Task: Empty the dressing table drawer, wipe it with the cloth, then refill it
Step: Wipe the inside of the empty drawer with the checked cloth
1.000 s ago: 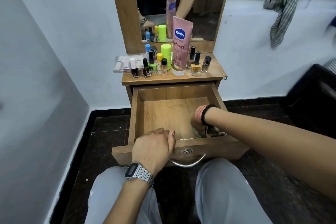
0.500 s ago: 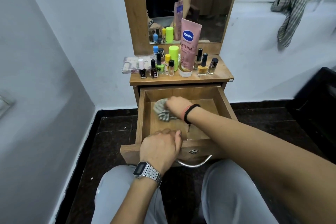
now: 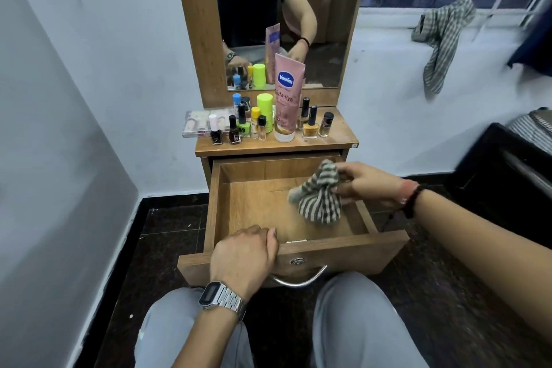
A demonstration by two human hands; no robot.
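Note:
The wooden drawer [image 3: 257,203] of the dressing table is pulled out and holds nothing but the cloth. My right hand [image 3: 366,184] pinches a striped green-and-white cloth [image 3: 319,199], which hangs bunched over the drawer's right side. My left hand [image 3: 243,257] grips the top edge of the drawer front, left of the metal handle [image 3: 301,279]. On the tabletop [image 3: 337,137] stand a pink Vaseline tube [image 3: 286,98], several nail polish bottles [image 3: 310,124], a lime-green stick [image 3: 265,112] and a flat makeup palette [image 3: 197,125].
A mirror [image 3: 283,18] rises behind the tabletop. White walls close in at left and back. A second striped cloth [image 3: 442,39] hangs from the window ledge at right. Dark furniture [image 3: 507,176] stands at right. My knees [image 3: 352,320] sit under the drawer front on the dark floor.
My right hand has moved with the cloth from the drawer's back left to its right side and lifted it off the bottom. My left hand stays on the drawer front.

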